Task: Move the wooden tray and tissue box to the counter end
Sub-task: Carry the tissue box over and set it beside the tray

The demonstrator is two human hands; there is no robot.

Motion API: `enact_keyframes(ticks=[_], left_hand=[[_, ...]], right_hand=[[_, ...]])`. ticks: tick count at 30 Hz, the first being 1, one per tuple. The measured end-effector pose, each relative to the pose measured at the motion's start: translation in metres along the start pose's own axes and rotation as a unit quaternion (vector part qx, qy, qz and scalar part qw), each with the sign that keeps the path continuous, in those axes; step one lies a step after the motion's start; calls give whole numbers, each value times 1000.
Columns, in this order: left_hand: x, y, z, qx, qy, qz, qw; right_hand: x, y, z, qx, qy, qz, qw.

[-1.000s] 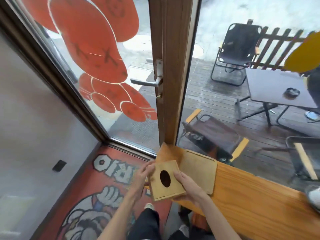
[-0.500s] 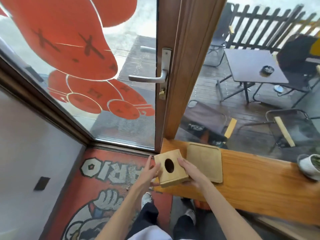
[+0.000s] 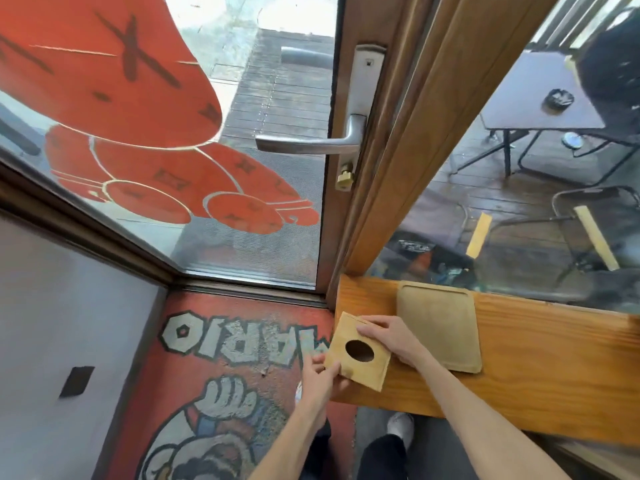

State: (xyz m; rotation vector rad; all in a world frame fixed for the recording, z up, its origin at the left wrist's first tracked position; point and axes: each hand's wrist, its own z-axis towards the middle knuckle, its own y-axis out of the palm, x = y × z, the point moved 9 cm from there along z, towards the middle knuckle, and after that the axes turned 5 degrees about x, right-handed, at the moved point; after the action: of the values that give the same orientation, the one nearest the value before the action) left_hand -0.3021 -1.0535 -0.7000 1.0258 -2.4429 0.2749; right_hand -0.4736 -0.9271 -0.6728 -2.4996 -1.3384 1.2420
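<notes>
A square wooden tissue box [image 3: 358,370] with an oval hole in its top sits at the left end of the wooden counter [image 3: 540,362], partly overhanging the corner. My left hand [image 3: 320,377] grips its near left corner. Its far right side is held by my right hand [image 3: 389,336]. The flat wooden tray [image 3: 440,330] lies on the counter just right of the box, close to the window, touched by neither hand.
A wooden door frame [image 3: 391,168] with a metal handle [image 3: 311,144] rises behind the counter end. A red floor mat [image 3: 221,382] lies below left. My feet [image 3: 400,426] stand under the counter edge. Outdoor chairs and a table show through the glass.
The box has come down from being held in front of the counter corner onto the counter's left end beside the tray. The view has moved closer to the door.
</notes>
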Motion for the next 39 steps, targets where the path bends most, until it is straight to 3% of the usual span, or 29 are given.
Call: enact_keyframes(ticks=[7,10,13,16,23,39], left_hand=[[-10,19,-1,15,17,44,999],[1,20,-1,24,56,190,980],[19,32,-3,-6,106,238,966],[32,50,-4,-37,160,291,942],[85,80,19,-24,237,298,924],[117,104,43,7,264,332,906]], right_hand=[[3,-8,7,42,-16,-50,998],[3,-10,-8,123,-6,-13,992],[29,-11,-39,214,63,69,972],[53,5,-52,198,118,101,968],[24,-32,3,214,102,108,966],[4,-50,45,233,61,110,964]])
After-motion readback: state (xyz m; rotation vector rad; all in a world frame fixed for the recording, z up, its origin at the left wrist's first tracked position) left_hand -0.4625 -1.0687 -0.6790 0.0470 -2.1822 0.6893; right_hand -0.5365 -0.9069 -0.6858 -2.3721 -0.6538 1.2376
